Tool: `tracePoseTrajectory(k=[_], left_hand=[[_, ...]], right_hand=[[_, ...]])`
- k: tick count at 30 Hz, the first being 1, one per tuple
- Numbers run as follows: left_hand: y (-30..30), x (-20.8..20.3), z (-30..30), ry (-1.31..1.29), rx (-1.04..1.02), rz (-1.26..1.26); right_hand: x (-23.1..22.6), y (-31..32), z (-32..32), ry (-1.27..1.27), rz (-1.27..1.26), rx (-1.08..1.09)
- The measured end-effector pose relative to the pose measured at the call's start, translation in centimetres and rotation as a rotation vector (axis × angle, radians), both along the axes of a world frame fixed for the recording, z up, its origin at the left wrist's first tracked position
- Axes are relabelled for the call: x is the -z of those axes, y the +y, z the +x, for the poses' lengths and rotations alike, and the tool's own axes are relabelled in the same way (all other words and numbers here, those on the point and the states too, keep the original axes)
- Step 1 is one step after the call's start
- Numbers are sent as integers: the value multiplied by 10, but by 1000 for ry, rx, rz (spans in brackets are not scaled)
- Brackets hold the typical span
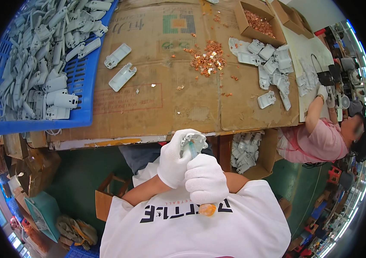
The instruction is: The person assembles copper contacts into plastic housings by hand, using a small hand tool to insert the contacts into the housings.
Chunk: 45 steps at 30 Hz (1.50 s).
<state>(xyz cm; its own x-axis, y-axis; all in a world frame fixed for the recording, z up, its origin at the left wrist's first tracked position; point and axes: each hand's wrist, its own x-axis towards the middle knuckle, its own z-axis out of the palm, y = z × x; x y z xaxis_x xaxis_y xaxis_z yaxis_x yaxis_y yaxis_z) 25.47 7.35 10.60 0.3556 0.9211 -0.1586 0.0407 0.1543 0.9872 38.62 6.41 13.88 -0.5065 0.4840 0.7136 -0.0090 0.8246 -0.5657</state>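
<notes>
Both white-gloved hands are drawn in close to the chest, below the edge of the cardboard-covered desk point(165, 103). The left hand point(173, 160) has its grip wrapped around a small grey plastic housing point(194, 140). The right hand point(206, 179) is clenched on a screwdriver whose orange handle end point(207, 210) sticks out below the fist; its tip is hidden between the gloves. A blue plastic crate point(82, 77) holds many grey housings. An open cardboard box point(258, 21) holds small copper parts.
</notes>
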Motion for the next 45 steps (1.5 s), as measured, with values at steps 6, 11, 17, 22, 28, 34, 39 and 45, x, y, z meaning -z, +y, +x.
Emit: tracePoseTrajectory(k=[6, 11, 17, 22, 28, 34, 39, 45], left_hand=[[3, -6, -1, 127, 24, 117], [12, -7, 14, 53, 57, 117], [53, 37, 18, -380, -40, -369], [55, 43, 61, -446, 71, -474], [70, 70, 90, -545, 439, -522], [55, 64, 73, -314, 594, -515], [44, 56, 53, -210, 664, -470], [45, 62, 35, -250, 605, -476]], right_hand=[[7, 9, -7, 188, 94, -49], [5, 4, 4, 264, 63, 76], [2, -13, 14, -390, -69, 792], [63, -21, 28, -735, -28, 1084], [69, -16, 70, -825, 9, 1307], [80, 8, 200, -918, -235, 1831], [101, 29, 334, -962, -575, 2235], [113, 36, 404, -908, -692, 2324]])
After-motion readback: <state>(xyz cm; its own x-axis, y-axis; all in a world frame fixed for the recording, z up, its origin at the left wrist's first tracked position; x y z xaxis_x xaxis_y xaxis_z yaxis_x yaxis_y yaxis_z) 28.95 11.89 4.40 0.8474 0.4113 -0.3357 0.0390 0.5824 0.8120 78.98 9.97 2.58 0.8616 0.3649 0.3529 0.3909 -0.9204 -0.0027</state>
